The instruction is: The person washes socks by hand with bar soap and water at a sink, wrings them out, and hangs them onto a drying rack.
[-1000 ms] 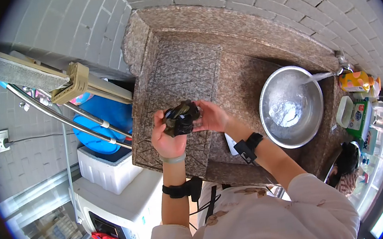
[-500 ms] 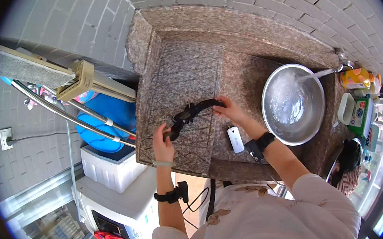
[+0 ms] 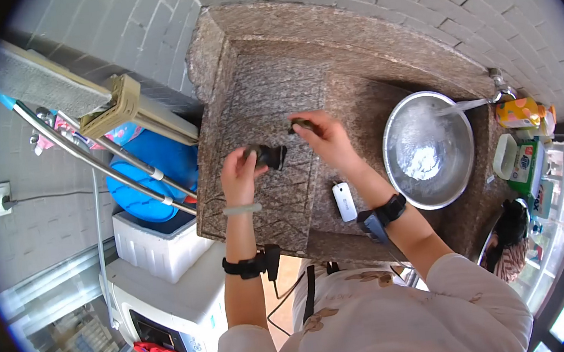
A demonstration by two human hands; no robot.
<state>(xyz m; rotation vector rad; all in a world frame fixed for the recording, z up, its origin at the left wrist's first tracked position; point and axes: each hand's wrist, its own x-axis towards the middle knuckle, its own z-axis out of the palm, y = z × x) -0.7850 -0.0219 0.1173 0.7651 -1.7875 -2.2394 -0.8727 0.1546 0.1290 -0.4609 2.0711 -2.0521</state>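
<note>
Over the ridged stone slab (image 3: 267, 95), my left hand (image 3: 237, 178) is closed on a dark, shiny piece of cloth (image 3: 270, 156) that sticks out to its right. My right hand (image 3: 328, 140), higher and to the right, pinches a smaller dark piece (image 3: 302, 124) that looks like cloth too. A gap separates the two dark pieces. Below my right hand lies a white oblong object (image 3: 344, 202) on the stone.
Water runs from a tap (image 3: 501, 92) into a metal basin (image 3: 428, 150) on the right. Bottles (image 3: 518, 113) and a green pack (image 3: 527, 165) stand beyond it. At left are metal poles (image 3: 116, 171), a blue lid (image 3: 143, 197) and a white foam box (image 3: 159, 247).
The dark cloth was bunched, then stretched between my hands; now two separate dark pieces show, one in each hand. My right hand has moved up and slightly left.
</note>
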